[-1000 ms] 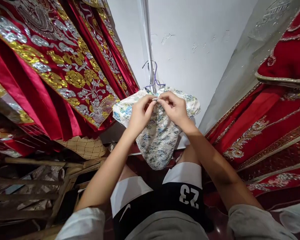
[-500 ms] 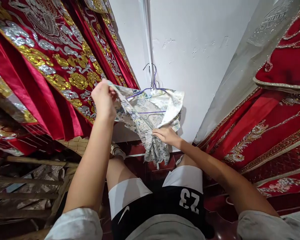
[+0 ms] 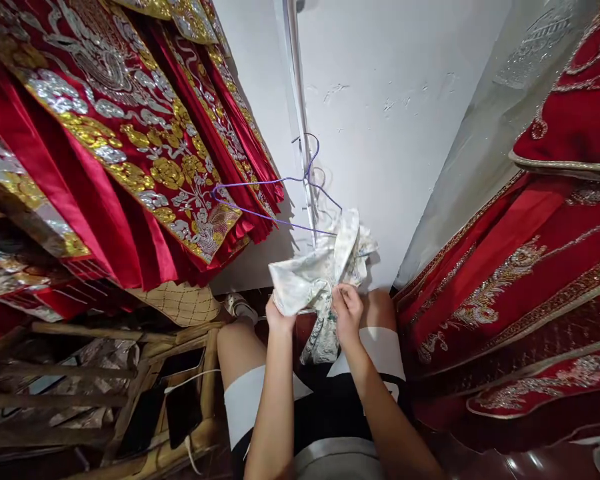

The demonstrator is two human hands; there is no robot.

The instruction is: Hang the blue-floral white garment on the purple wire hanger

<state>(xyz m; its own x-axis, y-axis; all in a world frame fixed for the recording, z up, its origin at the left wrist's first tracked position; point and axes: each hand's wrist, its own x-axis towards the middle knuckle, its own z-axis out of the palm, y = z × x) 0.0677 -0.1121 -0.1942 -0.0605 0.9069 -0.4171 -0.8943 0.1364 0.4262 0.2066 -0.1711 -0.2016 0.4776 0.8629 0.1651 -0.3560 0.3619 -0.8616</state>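
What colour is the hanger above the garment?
Purple; the hanger shows best in the head view, the only one.

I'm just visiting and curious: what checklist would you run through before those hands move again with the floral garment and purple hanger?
1. Right hand gripping the floral garment: ok, it pinches the cloth.
2. Left hand gripping too: cannot tell, cloth hides part of it.
3. Garment even on the purple hanger: not ok, one end is bare while the other meets the cloth.
4. Hook secure by the pale pole: cannot tell.
5. Bare end clear of the red embroidered costume: cannot tell, they overlap in view.
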